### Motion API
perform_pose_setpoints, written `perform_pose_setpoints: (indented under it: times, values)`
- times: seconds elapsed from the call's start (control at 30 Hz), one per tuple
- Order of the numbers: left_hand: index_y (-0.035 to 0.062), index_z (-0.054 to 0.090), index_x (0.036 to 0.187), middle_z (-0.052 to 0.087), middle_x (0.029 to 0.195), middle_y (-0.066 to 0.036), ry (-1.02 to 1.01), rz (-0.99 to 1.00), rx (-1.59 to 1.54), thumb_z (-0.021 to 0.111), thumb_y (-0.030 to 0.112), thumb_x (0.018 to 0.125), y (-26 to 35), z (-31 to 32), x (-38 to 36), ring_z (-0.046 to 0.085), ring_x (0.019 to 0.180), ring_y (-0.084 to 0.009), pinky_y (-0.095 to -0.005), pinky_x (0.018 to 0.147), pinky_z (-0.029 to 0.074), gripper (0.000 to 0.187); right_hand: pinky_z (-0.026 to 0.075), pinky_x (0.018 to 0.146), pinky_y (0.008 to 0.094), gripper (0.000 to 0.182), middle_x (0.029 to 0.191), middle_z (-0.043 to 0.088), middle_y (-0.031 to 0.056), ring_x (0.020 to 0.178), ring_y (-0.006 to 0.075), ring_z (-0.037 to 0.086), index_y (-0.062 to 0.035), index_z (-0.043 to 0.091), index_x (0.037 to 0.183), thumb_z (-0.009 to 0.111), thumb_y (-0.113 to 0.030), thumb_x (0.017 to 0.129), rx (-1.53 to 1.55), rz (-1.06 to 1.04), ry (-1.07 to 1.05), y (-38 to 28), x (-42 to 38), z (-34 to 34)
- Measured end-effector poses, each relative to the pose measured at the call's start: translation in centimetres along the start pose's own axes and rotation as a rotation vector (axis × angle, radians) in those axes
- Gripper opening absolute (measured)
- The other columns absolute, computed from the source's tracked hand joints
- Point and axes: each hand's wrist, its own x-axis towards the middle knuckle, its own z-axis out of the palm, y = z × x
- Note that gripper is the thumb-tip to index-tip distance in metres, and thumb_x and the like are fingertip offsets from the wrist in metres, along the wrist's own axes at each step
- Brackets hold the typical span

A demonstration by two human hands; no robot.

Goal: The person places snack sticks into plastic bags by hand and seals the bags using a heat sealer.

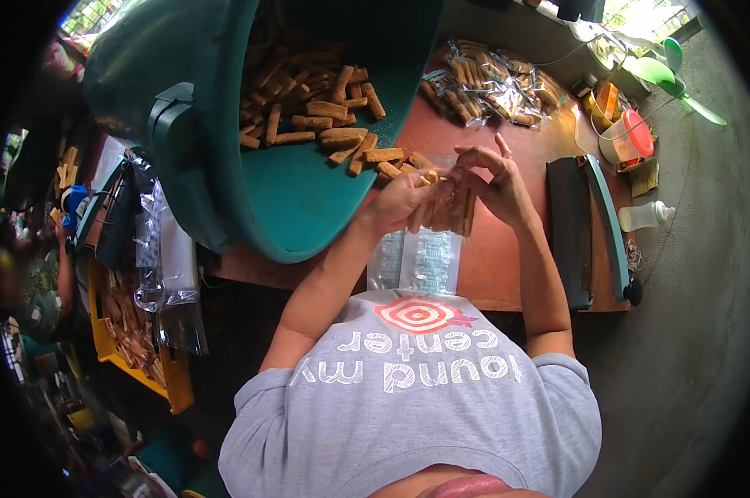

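Above the table in front of my chest, a clear plastic bag (451, 214) holds several brown biscuit sticks standing side by side. My left hand (398, 202) is closed on the bag's left side and upper edge, with a stick end showing near its fingertips. At the upper right edge of the bag, my right hand (501, 184) pinches the plastic with thumb and forefinger, its other fingers raised. Beyond my left hand, many loose biscuit sticks (329, 109) lie in a large green tub (308, 212) tipped on its side. Flat packs of printed plastic bags (416, 261) rest on the table's near edge.
Filled bags of sticks (495, 83) are piled at the back of the reddish table (516, 274). On the right lies a long bag sealer (586, 232), near a red-lidded tub (628, 137) and a white bottle (646, 216). A yellow crate (175, 390) stands lower left.
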Motion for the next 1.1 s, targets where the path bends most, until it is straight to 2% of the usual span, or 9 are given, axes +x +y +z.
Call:
perform_pose_setpoints:
  times: [0.27,0.33,0.37,0.47,0.53,0.63,0.73,0.93,1.1]
  values:
    - [0.0019,0.046,0.124,0.059,0.105,-0.006,-0.14,-0.176,0.33,0.055,0.029,0.092,-0.4,-0.2,0.4,0.059,0.088,-0.0079,-0.0211,0.065,0.05,0.043,0.031,0.097,0.0322,0.021,0.089,0.066,0.003,0.069,0.0163,0.057,-0.008,0.067,0.1,0.06,-0.022,0.086,-0.012,0.16,-0.191,-2.6,-1.9,-1.8]
    - [0.0009,0.045,0.124,0.056,0.113,-0.009,-0.246,-0.208,0.054,0.055,0.036,0.09,-0.5,1.0,0.1,0.057,0.101,-0.0116,-0.0249,0.076,0.05,0.05,0.039,0.089,0.0267,0.025,0.091,0.067,0.0039,0.067,0.0145,0.057,-0.0058,0.066,0.104,0.058,-0.023,0.088,0.058,0.233,-0.208,-3.5,-2.7,-2.0]
    - [-0.0028,0.036,0.133,0.049,0.126,-0.011,-0.285,-0.065,0.03,0.051,0.051,0.087,-0.5,1.9,-0.5,0.047,0.117,-0.0171,-0.0324,0.099,0.037,0.072,0.04,0.078,0.0239,0.027,0.092,0.068,0.0035,0.068,0.0112,0.055,-0.0041,0.065,0.107,0.056,-0.023,0.09,0.386,0.23,-0.166,-3.9,-3.3,-2.1]
    - [-0.0023,0.029,0.137,0.038,0.138,-0.015,-0.324,-0.19,-0.37,0.049,0.063,0.082,-1.8,1.9,-0.3,0.036,0.129,-0.0219,-0.0367,0.107,0.027,0.088,0.04,0.062,0.0197,0.03,0.09,0.066,-0.0008,0.073,0.0036,0.05,-0.0009,0.062,0.112,0.051,-0.022,0.094,0.8,0.247,-0.141,-4.9,-4.9,-4.4]
    - [-0.0008,0.027,0.139,0.035,0.141,-0.014,-0.272,-0.191,-0.3,0.046,0.07,0.079,-2.4,2.7,-0.2,0.032,0.132,-0.0246,-0.0401,0.109,0.023,0.094,0.042,0.067,0.0183,0.03,0.09,0.063,-0.0022,0.077,0.0033,0.05,-0.0023,0.06,0.116,0.05,-0.021,0.095,0.728,0.382,-0.034,-4.6,-5.6,-5.1]
    - [0.0044,0.026,0.141,0.035,0.142,-0.011,-0.414,-0.116,-0.729,0.041,0.072,0.079,-4.0,3.7,0.4,0.031,0.133,-0.0264,-0.0424,0.11,0.02,0.093,0.043,0.069,0.0182,0.031,0.089,0.061,-0.0026,0.079,0.0031,0.05,-0.0046,0.059,0.119,0.05,-0.022,0.095,0.581,0.352,0.117,-3.3,-6.4,-3.9]
    - [0.0081,0.025,0.142,0.034,0.143,-0.011,-0.369,-0.034,-0.413,0.039,0.07,0.081,-4.9,4.3,1.2,0.032,0.132,-0.026,-0.0417,0.11,0.02,0.088,0.043,0.071,0.0187,0.031,0.09,0.061,-0.0019,0.081,0.0024,0.048,-0.006,0.057,0.121,0.05,-0.021,0.095,0.604,0.36,0.17,-2.8,-7.4,-3.9]
    - [0.0048,0.041,0.133,0.049,0.131,-0.009,-0.267,-0.136,-0.347,0.051,0.019,0.093,-5.9,6.8,3.9,0.047,0.12,-0.0205,-0.0375,0.101,0.039,0.043,0.043,0.071,0.0222,0.036,0.076,0.059,-0.0029,0.078,0.0045,0.049,-0.0084,0.055,0.124,0.056,-0.022,0.091,0.509,0.477,0.343,-4.5,-11.3,-5.8]
    - [0.0034,0.043,0.129,0.051,0.127,-0.011,-0.375,-0.222,-0.282,0.055,0.021,0.091,-6.9,10.8,6.9,0.051,0.116,-0.0245,-0.0394,0.1,0.041,0.044,0.037,0.065,0.0267,0.036,0.063,0.046,-0.0008,0.062,0.0116,0.043,-0.0101,0.06,0.118,0.065,-0.019,0.083,-0.596,0.25,0.86,-5.8,-15.8,-10.3]
